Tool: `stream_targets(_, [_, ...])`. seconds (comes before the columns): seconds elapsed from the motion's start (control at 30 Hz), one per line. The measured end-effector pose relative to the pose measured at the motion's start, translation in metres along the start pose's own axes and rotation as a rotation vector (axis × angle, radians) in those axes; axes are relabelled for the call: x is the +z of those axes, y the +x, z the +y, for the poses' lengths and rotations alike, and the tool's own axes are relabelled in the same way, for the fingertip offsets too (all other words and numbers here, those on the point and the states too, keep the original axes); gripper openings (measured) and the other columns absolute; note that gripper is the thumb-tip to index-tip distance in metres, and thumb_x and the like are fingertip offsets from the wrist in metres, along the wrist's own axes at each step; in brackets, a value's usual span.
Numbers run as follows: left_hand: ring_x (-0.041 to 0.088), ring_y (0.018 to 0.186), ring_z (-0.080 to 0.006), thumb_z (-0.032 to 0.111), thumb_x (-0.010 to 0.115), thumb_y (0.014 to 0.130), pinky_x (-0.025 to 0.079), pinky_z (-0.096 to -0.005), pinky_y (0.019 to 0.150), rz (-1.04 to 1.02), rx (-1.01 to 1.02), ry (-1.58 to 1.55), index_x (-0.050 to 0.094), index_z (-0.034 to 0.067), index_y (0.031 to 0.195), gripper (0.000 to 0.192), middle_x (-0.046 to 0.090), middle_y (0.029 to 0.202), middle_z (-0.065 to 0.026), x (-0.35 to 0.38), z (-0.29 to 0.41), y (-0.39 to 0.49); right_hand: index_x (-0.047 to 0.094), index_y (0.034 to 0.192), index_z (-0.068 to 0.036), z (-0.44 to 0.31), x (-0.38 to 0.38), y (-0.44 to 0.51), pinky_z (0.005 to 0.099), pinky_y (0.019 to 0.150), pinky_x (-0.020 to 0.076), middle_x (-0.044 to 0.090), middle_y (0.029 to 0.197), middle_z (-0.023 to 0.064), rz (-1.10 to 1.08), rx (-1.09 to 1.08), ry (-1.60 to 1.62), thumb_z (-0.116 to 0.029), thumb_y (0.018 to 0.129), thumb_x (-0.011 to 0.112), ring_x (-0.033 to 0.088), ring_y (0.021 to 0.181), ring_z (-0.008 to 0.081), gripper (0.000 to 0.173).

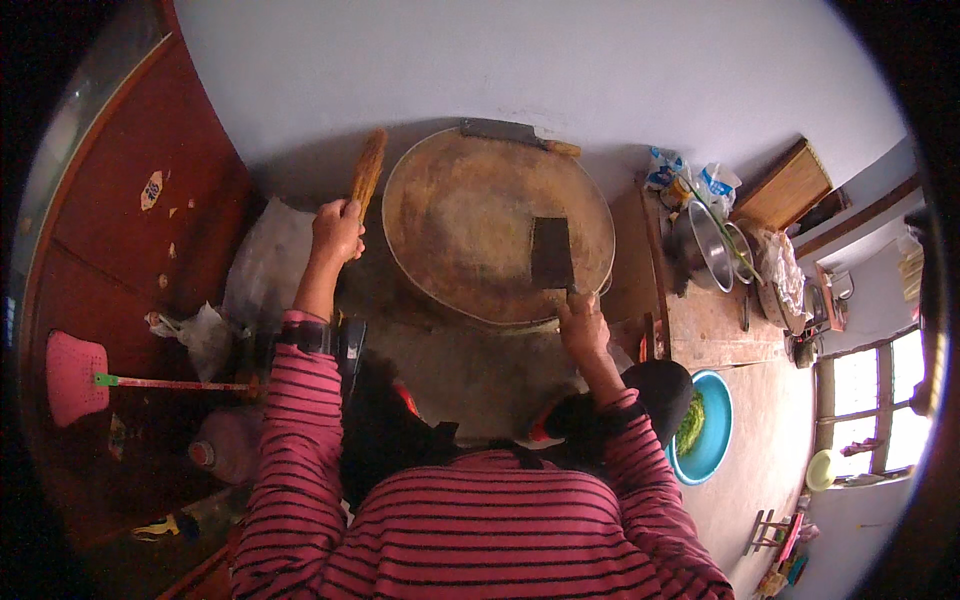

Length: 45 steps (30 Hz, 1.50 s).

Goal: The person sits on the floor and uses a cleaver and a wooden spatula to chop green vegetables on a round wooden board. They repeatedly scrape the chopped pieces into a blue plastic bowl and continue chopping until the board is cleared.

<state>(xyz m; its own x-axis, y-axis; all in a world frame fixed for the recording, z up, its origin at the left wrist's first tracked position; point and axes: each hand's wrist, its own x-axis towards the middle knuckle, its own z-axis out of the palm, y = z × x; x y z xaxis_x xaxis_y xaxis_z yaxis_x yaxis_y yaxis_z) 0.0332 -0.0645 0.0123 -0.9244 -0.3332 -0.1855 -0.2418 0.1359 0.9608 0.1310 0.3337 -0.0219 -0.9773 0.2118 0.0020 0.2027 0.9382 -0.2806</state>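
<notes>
My left hand (337, 231) grips a long ribbed yellow-brown stick-like thing (368, 171), perhaps a bundled bamboo brush, upright to the left of a large round wooden chopping board (465, 217). In my right hand (584, 328) is the handle of a dark cleaver (551, 253). Its broad blade lies over the board's right near part; whether it touches the wood I cannot tell. A second cleaver (499, 131), with a wooden handle, lies along the board's far rim by the wall.
On the right stands a wooden table (697, 330) with metal bowls (711, 244) and plastic bags. A blue basin (720, 427) of greens is beside my right knee. To the left are a plastic sack (270, 255), a pink fly swatter (77, 379) and a reddish-brown cabinet (142, 247).
</notes>
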Motion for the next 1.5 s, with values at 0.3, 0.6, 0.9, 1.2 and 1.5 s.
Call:
stream_targets(0.3, [0.052,0.039,-0.0168,0.028,0.047,0.093,0.044,-0.0324,0.035,0.014,0.02,0.043,0.056,-0.001,0.086,0.031,0.055,0.064,-0.0082,0.002,0.002,-0.005,0.042,0.105,-0.003,-0.042,0.034,-0.007,0.0548,0.073,0.0511,0.065,0.087,0.0277,-0.128,-0.2,-0.005,-0.048,0.089,0.051,0.064,0.084,0.0465,0.049])
stream_targets(0.6, [0.051,0.038,-0.0166,0.029,0.047,0.094,0.042,-0.0327,0.034,-0.015,0.026,0.041,0.056,-0.001,0.087,0.032,0.054,0.063,-0.0079,0.004,-0.005,0.005,0.042,0.115,-0.006,-0.106,0.047,-0.029,0.0547,0.075,0.0503,0.065,0.085,0.0244,-0.3,-0.298,0.048,-0.045,0.089,0.052,0.064,0.084,0.0437,0.048])
stream_targets(0.9, [0.051,0.038,-0.0177,0.029,0.048,0.093,0.042,-0.0325,0.034,0.025,0.065,0.19,0.056,-0.002,0.088,0.032,0.055,0.064,-0.0085,-0.002,-0.011,0.007,0.039,0.113,-0.007,0.003,0.021,-0.027,0.0513,0.064,0.0518,0.065,0.084,0.0231,-0.058,-0.017,0.013,-0.045,0.088,0.055,0.065,0.077,0.0415,0.048])
stream_targets(1.2, [0.051,0.038,-0.0172,0.029,0.047,0.093,0.042,-0.0322,0.034,-0.048,0.047,0.115,0.057,-0.002,0.09,0.033,0.055,0.064,-0.009,0.012,-0.008,0.007,0.042,0.114,-0.008,0.061,0.011,-0.023,0.0541,0.071,0.0506,0.064,0.087,0.0271,-0.054,0.085,-0.01,-0.044,0.088,0.054,0.062,0.085,0.0463,0.045])
stream_targets(1.5, [0.051,0.039,-0.0166,0.031,0.048,0.095,0.042,-0.0319,0.034,-0.012,0.019,0.136,0.057,-0.002,0.091,0.035,0.055,0.065,-0.0089,0.01,-0.005,0.003,0.042,0.108,-0.003,-0.01,0.02,-0.045,0.0522,0.071,0.0522,0.065,0.083,0.0263,-0.128,-0.087,0.001,-0.047,0.09,0.052,0.064,0.082,0.0453,0.048])
